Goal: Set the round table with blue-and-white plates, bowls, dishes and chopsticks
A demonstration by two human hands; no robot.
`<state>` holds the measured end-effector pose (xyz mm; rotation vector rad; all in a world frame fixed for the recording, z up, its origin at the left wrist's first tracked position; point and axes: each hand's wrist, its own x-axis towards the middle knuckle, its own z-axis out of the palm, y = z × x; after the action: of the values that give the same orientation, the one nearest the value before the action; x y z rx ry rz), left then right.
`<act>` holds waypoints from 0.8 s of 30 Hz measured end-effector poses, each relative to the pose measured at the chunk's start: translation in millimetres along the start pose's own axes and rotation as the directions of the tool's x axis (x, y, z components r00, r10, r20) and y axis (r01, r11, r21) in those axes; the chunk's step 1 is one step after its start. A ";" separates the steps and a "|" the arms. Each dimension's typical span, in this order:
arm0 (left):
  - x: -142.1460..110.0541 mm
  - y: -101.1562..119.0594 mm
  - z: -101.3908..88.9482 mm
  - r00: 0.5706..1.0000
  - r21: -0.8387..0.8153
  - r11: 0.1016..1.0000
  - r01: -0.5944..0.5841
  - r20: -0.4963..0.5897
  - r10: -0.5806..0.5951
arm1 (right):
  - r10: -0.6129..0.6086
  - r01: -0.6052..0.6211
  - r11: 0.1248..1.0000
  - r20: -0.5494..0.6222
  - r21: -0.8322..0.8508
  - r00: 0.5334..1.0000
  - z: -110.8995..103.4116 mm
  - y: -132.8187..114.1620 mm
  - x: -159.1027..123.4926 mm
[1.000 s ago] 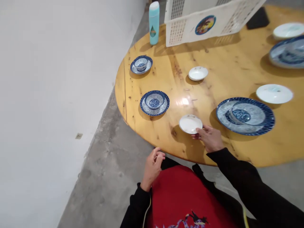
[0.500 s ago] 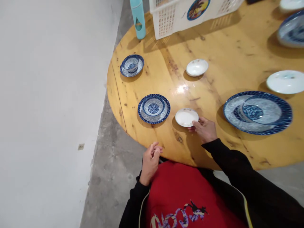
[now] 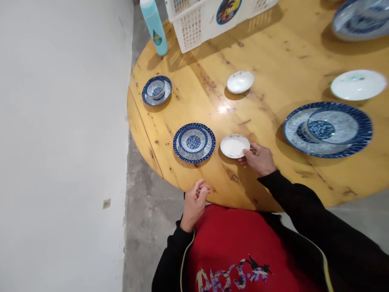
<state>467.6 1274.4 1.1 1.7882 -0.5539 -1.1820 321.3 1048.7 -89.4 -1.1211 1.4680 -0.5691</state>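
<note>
My right hand (image 3: 259,159) pinches the right rim of a small white saucer (image 3: 235,146), thumb on top and fingers partly hidden under its edge. Just left of the saucer, a blue-and-white patterned plate with a matching bowl (image 3: 193,142) nested on it rests on the wooden table (image 3: 194,113). My left hand (image 3: 195,202) hovers by the table's near edge, fingers loosely curled and nothing visible in it. To the right of my right hand lies another blue-rimmed plate (image 3: 361,125) with a bowl (image 3: 323,127) on it.
A third plate and bowl set (image 3: 156,91) sits at the table's left side. Beyond are a white dish (image 3: 240,82), a larger white dish (image 3: 358,85) and another patterned set (image 3: 361,20). A light-blue bottle (image 3: 154,28) stands beside a white plastic basket (image 3: 190,30). A wall (image 3: 60,121) rises left.
The view has shifted and tilted slightly, so the tableware appears displaced. My right hand keeps its pinch on the saucer, beside the same plate; my left hand stays near the table edge.
</note>
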 end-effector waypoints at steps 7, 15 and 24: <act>11.9 9.0 -15.7 0.998 0.035 0.999 -0.009 0.068 0.006 | -0.057 0.050 0.949 -0.013 -0.311 0.998 -7.5 -5.9 -2.7; 21.0 10.5 -25.5 0.993 0.058 0.998 -0.005 0.116 -0.001 | -0.047 0.020 0.945 -0.075 -0.326 0.996 -3.7 -9.9 -6.0; 30.1 11.4 -34.1 0.992 0.090 0.996 -0.002 0.122 -0.009 | -0.084 0.047 0.923 -0.081 -0.382 0.993 0.4 -7.7 -2.9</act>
<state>512.5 1260.8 1.0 1.8009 -0.6853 -1.2935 323.9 1048.0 -81.7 -1.4664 1.6749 -0.3950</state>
